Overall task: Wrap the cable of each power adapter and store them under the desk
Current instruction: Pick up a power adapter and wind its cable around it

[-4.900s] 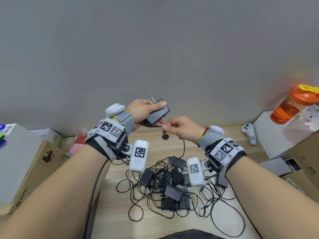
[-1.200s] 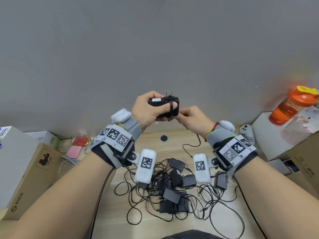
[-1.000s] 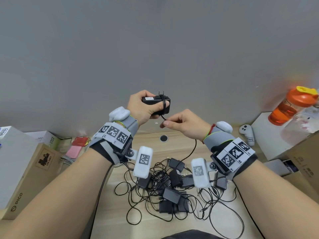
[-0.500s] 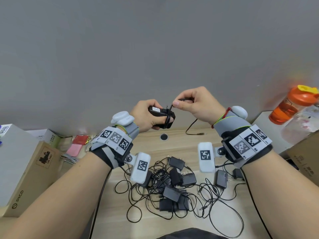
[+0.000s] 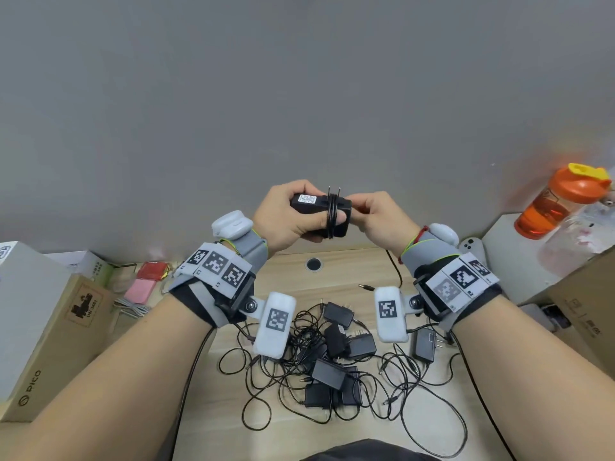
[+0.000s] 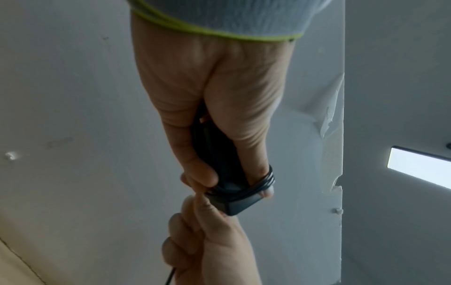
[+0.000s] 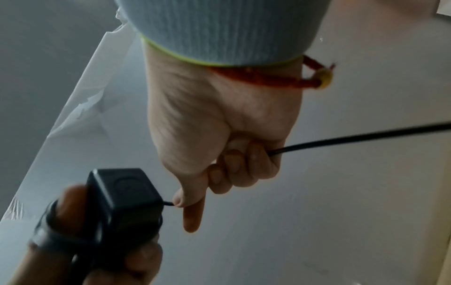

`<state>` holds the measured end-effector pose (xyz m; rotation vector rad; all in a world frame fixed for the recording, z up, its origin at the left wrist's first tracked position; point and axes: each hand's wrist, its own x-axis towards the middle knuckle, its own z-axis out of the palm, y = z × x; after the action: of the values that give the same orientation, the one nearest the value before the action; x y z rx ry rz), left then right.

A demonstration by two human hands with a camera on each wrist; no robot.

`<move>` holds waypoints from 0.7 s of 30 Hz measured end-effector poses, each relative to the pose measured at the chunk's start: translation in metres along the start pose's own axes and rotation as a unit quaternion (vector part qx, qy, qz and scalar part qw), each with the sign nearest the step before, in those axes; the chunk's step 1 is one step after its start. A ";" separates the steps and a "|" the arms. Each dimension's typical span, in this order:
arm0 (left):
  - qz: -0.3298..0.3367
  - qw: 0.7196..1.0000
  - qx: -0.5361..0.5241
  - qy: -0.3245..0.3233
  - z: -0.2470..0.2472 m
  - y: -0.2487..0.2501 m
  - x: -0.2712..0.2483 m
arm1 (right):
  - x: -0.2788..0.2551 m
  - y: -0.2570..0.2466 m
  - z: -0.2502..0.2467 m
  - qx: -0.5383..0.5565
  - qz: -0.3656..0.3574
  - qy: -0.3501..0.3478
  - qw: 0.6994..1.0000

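My left hand [image 5: 286, 217] grips a black power adapter [image 5: 309, 207] held up above the desk, prongs pointing up. Several turns of its black cable [image 5: 332, 216] lie round the adapter and over my left thumb [image 6: 258, 173]. My right hand [image 5: 379, 217] is just right of the adapter and pinches the cable [image 7: 341, 138] between thumb and forefinger; the loose end hangs down to the desk [image 5: 396, 271]. A tangled pile of black adapters [image 5: 332, 361] and cords lies on the wooden desk [image 5: 213, 404] below both wrists.
A cardboard box [image 5: 56, 344] and a white box stand at the left, with red and pink packets [image 5: 146, 281] behind. At the right are an orange bottle [image 5: 559, 201], a white controller [image 5: 469, 244] and more boxes [image 5: 585, 294]. A grey wall rises behind the desk.
My right hand has come down from above the adapter to its right end, laying another turn of cable round it. The adapter sits a little higher in my left hand.
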<state>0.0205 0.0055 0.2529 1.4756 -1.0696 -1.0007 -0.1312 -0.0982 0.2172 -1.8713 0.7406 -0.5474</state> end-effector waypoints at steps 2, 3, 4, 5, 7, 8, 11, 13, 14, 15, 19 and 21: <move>-0.001 0.999 -0.032 0.028 0.000 0.001 0.003 | -0.003 0.004 0.006 -0.014 0.011 -0.022 1.000; -0.003 0.998 -0.051 0.046 0.000 0.002 0.005 | -0.004 0.006 0.009 -0.024 0.013 -0.031 0.999; -0.006 0.996 -0.068 0.065 -0.001 0.001 0.007 | -0.006 0.005 0.012 -0.035 0.012 -0.043 0.998; -0.009 0.993 -0.080 0.083 -0.002 0.001 0.008 | -0.008 0.003 0.013 -0.051 0.008 -0.057 0.997; -0.021 0.990 -0.081 0.113 -0.004 -0.002 0.011 | -0.010 -0.002 0.016 -0.072 0.000 -0.081 0.994; -0.027 0.989 -0.079 0.125 -0.006 -0.004 0.012 | -0.011 -0.005 0.016 -0.075 -0.003 -0.086 0.993; -0.046 0.986 -0.066 0.149 -0.013 -0.011 0.015 | -0.014 -0.011 0.015 -0.082 -0.003 -0.100 0.992; -0.054 0.985 -0.044 0.157 -0.016 -0.016 0.016 | -0.014 -0.015 0.013 -0.099 -0.005 -0.106 0.989; -0.058 0.986 -0.027 0.157 -0.018 -0.019 0.016 | -0.014 -0.017 0.013 -0.106 -0.009 -0.104 0.989; -0.061 0.986 -0.010 0.154 -0.019 -0.022 0.017 | -0.013 -0.019 0.012 -0.110 -0.014 -0.099 0.989; -0.066 0.989 0.057 0.118 -0.020 -0.030 0.015 | -0.007 -0.024 0.005 -0.090 -0.032 -0.066 0.993; -0.071 0.990 0.078 0.097 -0.020 -0.030 0.012 | -0.004 -0.026 -0.002 -0.067 -0.035 -0.053 0.996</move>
<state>0.0466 0.0017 0.2251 1.7593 -0.9297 -0.8665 -0.1287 -0.0886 0.2418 -2.0396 0.6569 -0.4473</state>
